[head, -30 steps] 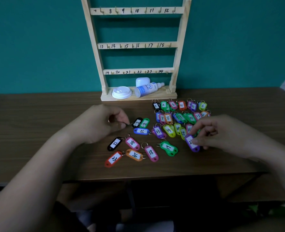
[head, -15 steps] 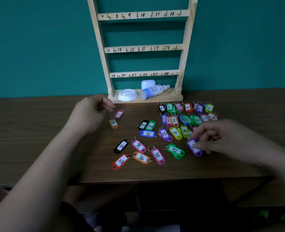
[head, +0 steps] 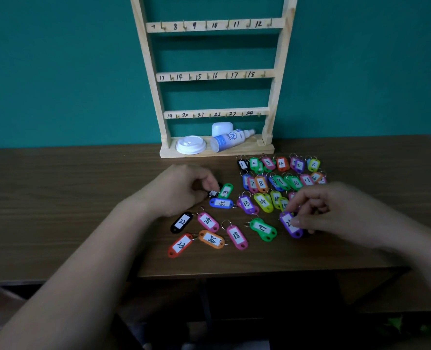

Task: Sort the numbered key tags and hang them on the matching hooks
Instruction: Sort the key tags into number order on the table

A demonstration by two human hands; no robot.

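The left hand (head: 181, 190) has come back from the far left of the table (head: 57, 198), where half a second ago it was setting down a pink tag and an orange tag. It now sits over that spot, so neither tag can be seen. Its curled fingers close on the end of a black tag (head: 213, 193) lying just beside the green tag 20 (head: 226, 191), apparently pinching it.

The right hand (head: 335, 210) has not moved on: its fingertips still pinch the purple tag (head: 289, 224), flat on the table right of the green tag 19 (head: 263, 228). Judging by this, the sorting continues. Every hook seen on the wooden rack (head: 217, 77) is bare, so no hanging has begun.

The black tag's number is covered by the left hand. The purple tag shows a 2, with its second digit under the fingers. Several tags in the third row lie beneath the right hand. The rack's top is cut off above the 7–12 rail.
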